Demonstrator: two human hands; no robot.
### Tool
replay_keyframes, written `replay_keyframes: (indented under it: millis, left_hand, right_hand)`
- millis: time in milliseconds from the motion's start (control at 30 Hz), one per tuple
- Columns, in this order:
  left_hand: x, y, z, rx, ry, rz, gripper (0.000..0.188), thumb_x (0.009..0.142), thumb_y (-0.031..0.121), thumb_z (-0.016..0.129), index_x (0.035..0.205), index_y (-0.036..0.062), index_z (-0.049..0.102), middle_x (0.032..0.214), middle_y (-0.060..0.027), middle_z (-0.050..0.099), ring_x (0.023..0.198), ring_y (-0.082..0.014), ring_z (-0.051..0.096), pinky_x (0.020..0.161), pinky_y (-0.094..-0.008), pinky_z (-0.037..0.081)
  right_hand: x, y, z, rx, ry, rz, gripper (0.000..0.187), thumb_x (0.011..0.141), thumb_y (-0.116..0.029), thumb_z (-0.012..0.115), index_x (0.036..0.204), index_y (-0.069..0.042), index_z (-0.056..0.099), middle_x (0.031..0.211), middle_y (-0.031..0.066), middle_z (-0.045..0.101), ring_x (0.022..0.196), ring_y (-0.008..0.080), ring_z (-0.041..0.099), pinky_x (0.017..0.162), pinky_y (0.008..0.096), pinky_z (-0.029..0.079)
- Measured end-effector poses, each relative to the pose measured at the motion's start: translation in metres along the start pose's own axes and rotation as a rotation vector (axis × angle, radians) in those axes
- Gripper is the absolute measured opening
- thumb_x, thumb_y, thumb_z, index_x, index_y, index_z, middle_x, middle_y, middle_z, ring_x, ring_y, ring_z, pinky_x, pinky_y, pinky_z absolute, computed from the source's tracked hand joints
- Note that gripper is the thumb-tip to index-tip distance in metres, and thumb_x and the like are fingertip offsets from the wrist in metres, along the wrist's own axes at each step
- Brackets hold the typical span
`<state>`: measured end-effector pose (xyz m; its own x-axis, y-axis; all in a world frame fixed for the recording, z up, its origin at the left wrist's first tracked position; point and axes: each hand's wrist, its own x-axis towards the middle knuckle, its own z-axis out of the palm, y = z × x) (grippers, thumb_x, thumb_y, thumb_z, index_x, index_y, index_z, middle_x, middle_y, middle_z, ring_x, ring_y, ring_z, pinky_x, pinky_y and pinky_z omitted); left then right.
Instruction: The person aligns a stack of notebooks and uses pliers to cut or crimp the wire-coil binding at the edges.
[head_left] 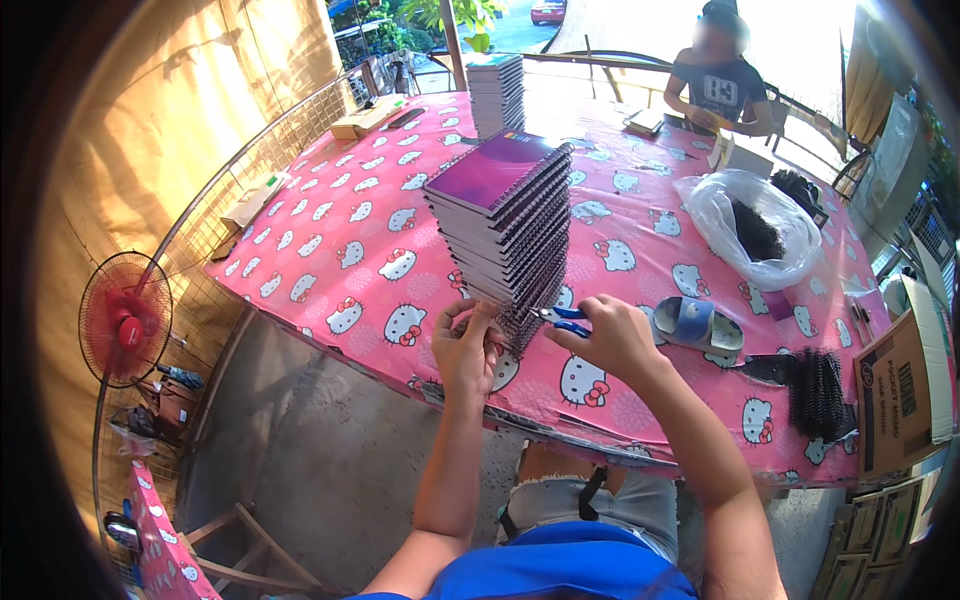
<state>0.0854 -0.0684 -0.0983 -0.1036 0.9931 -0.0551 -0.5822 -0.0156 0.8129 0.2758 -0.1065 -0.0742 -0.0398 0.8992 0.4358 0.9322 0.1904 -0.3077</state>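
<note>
A tall stack of spiral notebooks (500,220) with purple covers stands near the table's front edge, black coils facing right. At the foot of the stack, my left hand (468,348) is closed, its thumb and fingers pinched at a spiral notebook's edge beside the black coil. My fingers hide most of that notebook. From the right, my right hand (612,335) grips pliers (566,318) with blue handles. Their metal jaws point left, close to the coil edge near my left fingertips; whether they touch it I cannot tell.
Behind is another notebook stack (496,95). To the right lie a plastic bag (712,215) of black coils, a blue slipper (700,327), loose black coils (818,395) and a cardboard box (905,385). A person (718,85) sits across the pink table (320,270); a fan (126,318) stands left.
</note>
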Motion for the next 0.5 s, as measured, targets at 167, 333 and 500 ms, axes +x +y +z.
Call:
replay_keyframes:
  millis: [167,333,500]
  left_hand:
    - [-0.003,-0.003,0.004,0.07,-0.069,-0.035,0.034,0.083,0.006,0.077,0.11,0.0003,0.057,0.08,-0.0053,0.065,0.052,-0.0067,0.056,0.039,-0.0185,0.041]
    - [-0.003,-0.007,0.003,0.263,-0.106,0.086,0.025,0.083,0.0,0.075,0.103,-0.001,0.059,0.078,-0.0051,0.064,0.052,-0.0062,0.055,0.041,-0.0186,0.042]
    - [-0.006,-0.016,0.004,0.121,-0.054,0.121,0.021,0.085,0.002,0.074,0.1,-0.0006,0.06,0.081,-0.0055,0.064,0.056,-0.0063,0.056,0.039,-0.0189,0.042]
  right_hand:
    - [0.008,-0.004,0.005,-0.087,0.256,-0.189,0.06,0.077,-0.06,0.07,0.079,0.0,0.069,0.074,0.0158,0.068,0.07,0.0308,0.069,0.065,0.0436,0.054]
    - [0.013,-0.013,-0.005,-0.008,-0.315,0.116,0.058,0.077,-0.058,0.071,0.085,0.0,0.069,0.082,0.0159,0.068,0.076,0.0316,0.069,0.071,0.0429,0.054]
    - [0.01,-0.007,-0.002,-0.051,-0.108,-0.061,0.06,0.08,-0.059,0.069,0.09,0.0,0.068,0.087,0.0153,0.068,0.083,0.0313,0.068,0.074,0.0419,0.052]
